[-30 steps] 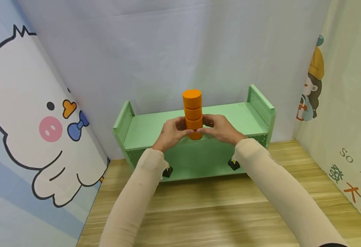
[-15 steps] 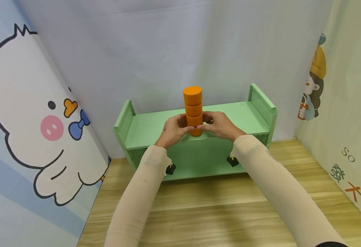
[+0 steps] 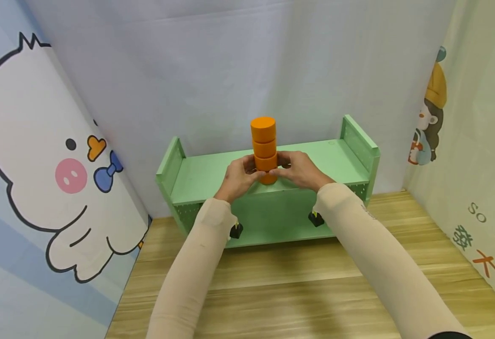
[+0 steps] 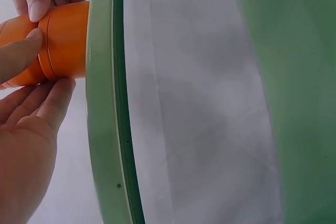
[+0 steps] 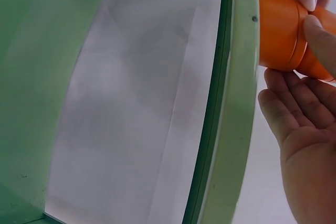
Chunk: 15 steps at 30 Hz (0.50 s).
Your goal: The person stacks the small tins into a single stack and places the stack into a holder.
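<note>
A tall stack of several orange cylinders (image 3: 264, 148) stands upright at the front middle of the green shelf's (image 3: 315, 162) top board. In both wrist views its lowest orange cylinder (image 4: 68, 39) meets the board. My left hand (image 3: 239, 178) holds the stack low on its left side, thumb in front and fingers at the side and behind. From the opposite side my right hand (image 3: 300, 170) grips it in the same way. Both thumbs lie near the seam above the lowest cylinder, their tips close together. The stack's far side is hidden.
Raised panels close off the shelf's left end (image 3: 171, 165) and right end (image 3: 359, 148). A lower green board (image 3: 281, 233) lies beneath, above a wood-grain tabletop (image 3: 272, 292). Behind hangs a pale curtain (image 3: 213, 70); printed cloths flank both sides.
The orange stack and both hands have shifted slightly back, from the shelf's front edge further onto the top board. The grip looks the same, and the head view has shifted slightly.
</note>
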### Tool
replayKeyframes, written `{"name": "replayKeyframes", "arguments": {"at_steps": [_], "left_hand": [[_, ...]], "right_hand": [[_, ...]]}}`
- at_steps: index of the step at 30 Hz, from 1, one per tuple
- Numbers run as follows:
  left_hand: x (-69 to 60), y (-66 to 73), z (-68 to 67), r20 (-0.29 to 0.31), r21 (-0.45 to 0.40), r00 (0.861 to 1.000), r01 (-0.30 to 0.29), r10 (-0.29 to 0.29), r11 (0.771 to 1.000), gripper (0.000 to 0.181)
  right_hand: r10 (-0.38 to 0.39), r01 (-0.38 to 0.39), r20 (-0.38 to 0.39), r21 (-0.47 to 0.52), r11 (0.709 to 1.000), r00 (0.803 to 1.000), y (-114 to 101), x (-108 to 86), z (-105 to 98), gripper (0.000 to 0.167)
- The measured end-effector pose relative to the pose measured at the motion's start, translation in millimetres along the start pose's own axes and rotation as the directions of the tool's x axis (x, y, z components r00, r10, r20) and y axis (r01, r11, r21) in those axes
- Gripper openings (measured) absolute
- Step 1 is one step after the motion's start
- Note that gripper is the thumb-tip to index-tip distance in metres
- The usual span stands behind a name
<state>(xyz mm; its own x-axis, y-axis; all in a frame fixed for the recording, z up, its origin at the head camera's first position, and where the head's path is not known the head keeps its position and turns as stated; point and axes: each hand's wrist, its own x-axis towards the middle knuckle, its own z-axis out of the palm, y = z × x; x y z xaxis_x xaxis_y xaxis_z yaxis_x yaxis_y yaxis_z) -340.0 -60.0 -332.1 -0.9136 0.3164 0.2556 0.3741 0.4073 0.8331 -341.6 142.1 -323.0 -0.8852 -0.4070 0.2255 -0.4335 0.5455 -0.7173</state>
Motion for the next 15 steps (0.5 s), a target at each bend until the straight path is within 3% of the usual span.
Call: {"name": "replayKeyframes", "arguments": {"at_steps": [15], "left_hand": [[0.9, 1.3, 0.9, 0.005, -0.001, 1.000, 0.028, -0.028, 1.000, 0.057]], "right_hand": [[0.003, -0.003, -0.006, -0.006, 1.000, 1.000, -0.8, 2.6, 2.0, 0.051]]}}
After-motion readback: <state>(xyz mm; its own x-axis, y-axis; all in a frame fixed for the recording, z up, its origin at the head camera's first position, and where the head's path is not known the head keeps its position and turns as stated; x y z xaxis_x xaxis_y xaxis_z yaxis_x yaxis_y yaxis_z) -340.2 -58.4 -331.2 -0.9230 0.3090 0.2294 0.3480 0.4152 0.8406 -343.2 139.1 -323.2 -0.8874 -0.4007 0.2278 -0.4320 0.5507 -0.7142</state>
